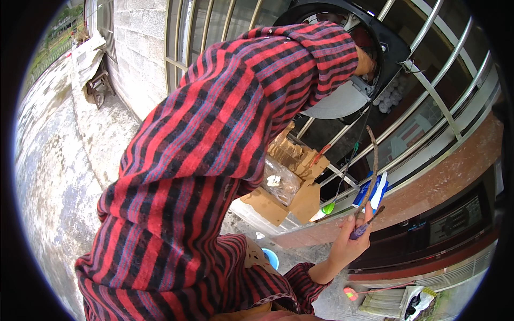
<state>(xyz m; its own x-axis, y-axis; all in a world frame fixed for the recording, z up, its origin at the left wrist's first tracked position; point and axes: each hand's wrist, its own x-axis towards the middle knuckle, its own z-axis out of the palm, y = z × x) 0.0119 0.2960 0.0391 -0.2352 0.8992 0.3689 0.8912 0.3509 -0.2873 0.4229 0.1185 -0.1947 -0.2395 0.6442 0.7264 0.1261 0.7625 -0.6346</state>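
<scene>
My left hand (364, 61) reaches from a red-and-black striped sleeve into a round black housing (391, 45) with a grey panel (334, 101) at the barred window. Its fingers are hidden inside. Lower right, my right hand (350, 241) grips thin brown sticks (370, 182) with a small purple piece (360, 231) among the fingers. Just above that hand lies a blue-and-white soft pack (364, 190). An open cardboard box (305, 200) with a clear plastic bag (284, 184) sits below the housing, near a small green item (328, 208).
Metal window bars (428, 91) and a reddish stone sill (444, 171) run along the right. A blue bucket (272, 259) stands on the ground below. Far left, a covered item (88, 61) leans by the block wall (134, 53). An orange object (350, 293) lies lower right.
</scene>
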